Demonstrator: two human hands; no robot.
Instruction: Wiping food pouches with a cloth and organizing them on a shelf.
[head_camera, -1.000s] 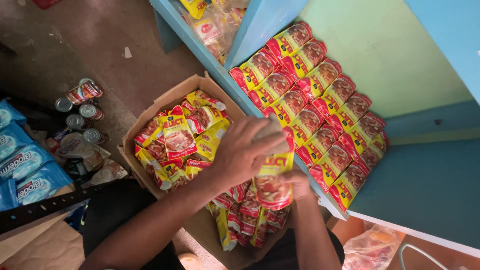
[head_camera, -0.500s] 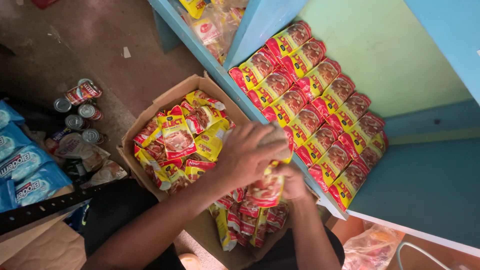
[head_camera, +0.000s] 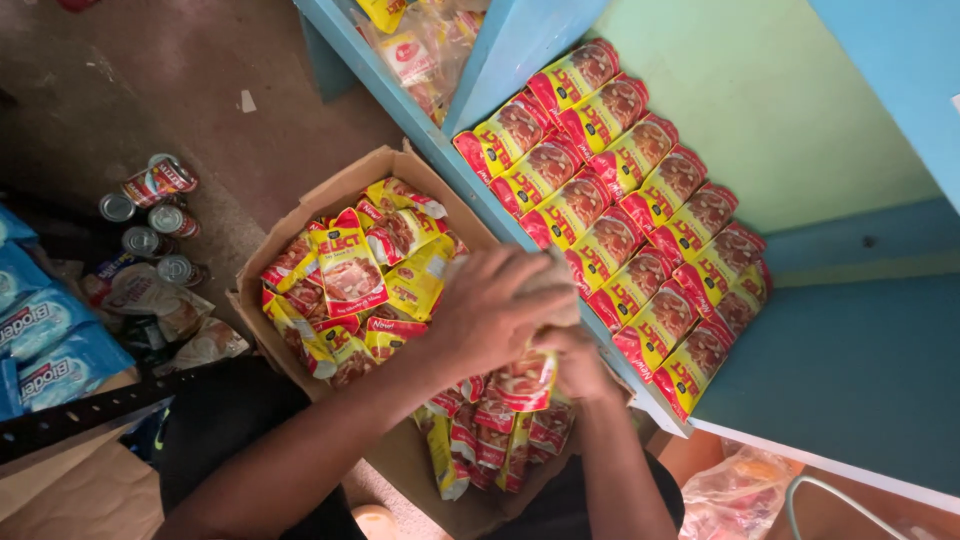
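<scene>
Two hands meet over the cardboard box (head_camera: 300, 225), near picture centre. Left hand (head_camera: 495, 315) lies on top, fingers curled down and shut around a bundle of red-and-yellow sachets (head_camera: 522, 383); a pale bit of wrapping shows at its 2 o'clock edge. Right hand (head_camera: 578, 362) sits under and at 4 o'clock of the left, fingers closed on the same bundle from below. The bundle hangs between the hands, just above the box's 4 o'clock corner and just beside the shelf edge (head_camera: 420, 130).

Shelf status: two neat rows of sachets (head_camera: 625, 225) already stand packed edge to edge on the blue shelf (head_camera: 860, 370), running from 12 o'clock toward 4 o'clock. Bare blue shelf remains at 4 o'clock of the rows, so room is left.

Box status: many loose sachets (head_camera: 350, 275) still lie jumbled inside, at 9 o'clock of the hands, with more strung-together ones (head_camera: 490, 445) at 6 o'clock. Judgement: stocking looks partly done, with a good share stocked and a good share still in the box.

Surroundings: tin cans (head_camera: 150, 215) on the floor at 9 o'clock; blue packets (head_camera: 45, 340) at far 9 o'clock; a clear plastic bag (head_camera: 740, 490) at 5 o'clock.
</scene>
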